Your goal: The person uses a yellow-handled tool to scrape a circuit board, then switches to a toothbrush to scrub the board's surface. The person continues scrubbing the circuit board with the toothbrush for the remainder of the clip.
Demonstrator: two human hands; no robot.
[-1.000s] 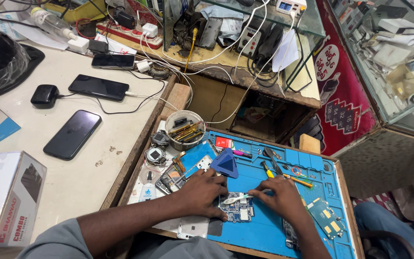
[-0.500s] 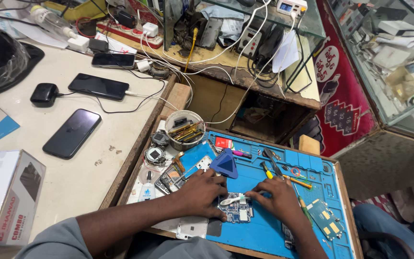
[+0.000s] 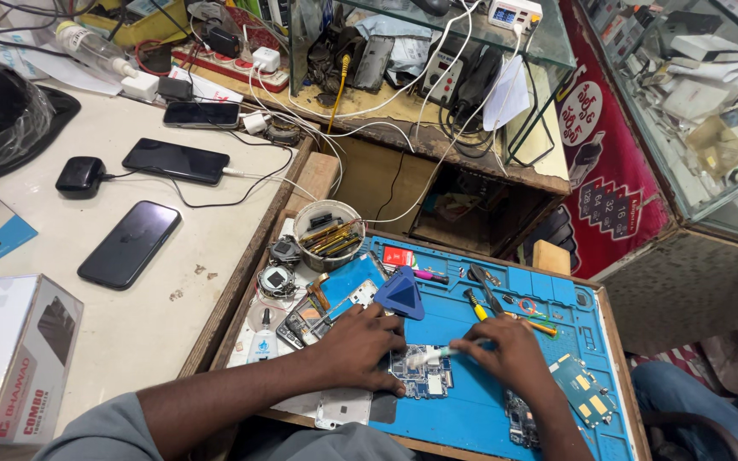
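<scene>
Both bare forearms entered from frame bottom; left hand (image 3: 360, 346) lay palm-down, fingers curled; right hand (image 3: 506, 350) held a pinched grip.

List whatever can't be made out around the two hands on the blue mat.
Head view only:
- Circuit board: partly covered by the left hand; its small parts are too tiny to tell apart.
- White-tipped tool: its rear end is hidden inside the right hand, so its kind is unclear.
- Second board: partly hidden under the right forearm.
- White phone cover: overlapped by the left forearm.
</scene>
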